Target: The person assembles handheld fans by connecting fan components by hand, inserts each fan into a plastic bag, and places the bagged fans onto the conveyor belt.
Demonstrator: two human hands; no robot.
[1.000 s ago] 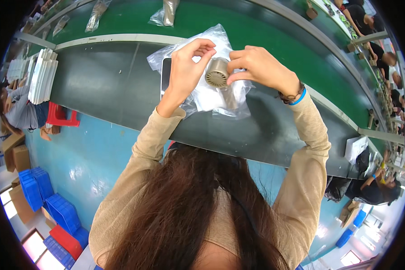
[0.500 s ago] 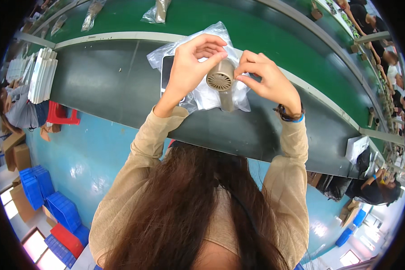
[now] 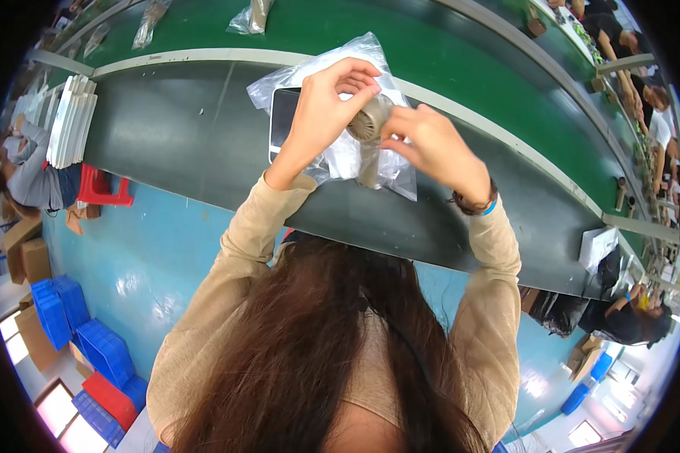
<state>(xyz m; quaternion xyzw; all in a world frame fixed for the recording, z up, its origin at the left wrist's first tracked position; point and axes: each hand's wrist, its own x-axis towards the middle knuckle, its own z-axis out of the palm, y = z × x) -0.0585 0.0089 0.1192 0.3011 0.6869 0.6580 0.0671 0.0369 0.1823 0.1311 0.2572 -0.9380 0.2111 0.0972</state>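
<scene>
A beige-gold hair dryer [image 3: 366, 125] with a round slatted grille is tilted over a clear plastic bag [image 3: 340, 162], its handle pointing toward me. My left hand [image 3: 331, 97] curls at the dryer's upper left, thumb against its barrel; what its fingertips touch is partly hidden. On the right side of the barrel, my right hand [image 3: 425, 143] closes its thumb and fingers, slightly blurred. Beneath my left hand and wrist lies a flat white-framed thing with a dark face [image 3: 282, 113], partly covered by the hand and bag.
The dark worktable [image 3: 166, 136] borders a green conveyor belt [image 3: 461, 68] carrying bagged items [image 3: 258, 15]. White flat pieces [image 3: 72, 121] stand stacked at the left end. A red stool [image 3: 102, 187] and blue crates [image 3: 102, 351] are on the floor. Other people sit at both sides.
My right hand has moved left and turned with the hair dryer, whose grille now faces more to the left. My left hand has barely moved. Bagged items on the belt have shifted left.
</scene>
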